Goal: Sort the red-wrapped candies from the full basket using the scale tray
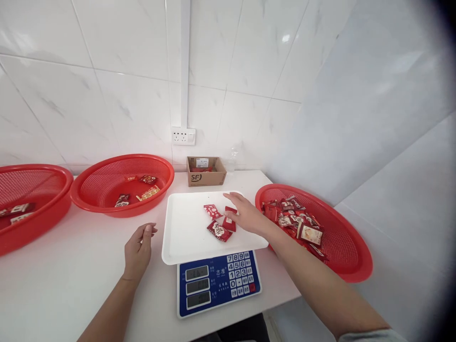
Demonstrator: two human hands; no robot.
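Observation:
My right hand (245, 214) reaches over the white tray (183, 232) of a digital scale (221, 285), its fingers stretched out and apart. Right below its fingertips lies a plain red snack packet (230, 223); whether they touch I cannot tell. Beside that packet are a red packet with white dots (213, 211) and a dark red packet with a white label (220, 231), all flat on the tray. To the left of the scale, my left hand (138, 249) hovers over the table with fingers curled and thumb against them, nothing visible in it.
On the right, a red mesh basket (351, 237) holds many snack packets. Another red basket (96, 183) with several packets stands at the back left, and a third red basket (53, 209) at the far left. Behind the scale sits a small cardboard box (210, 179) against the tiled wall.

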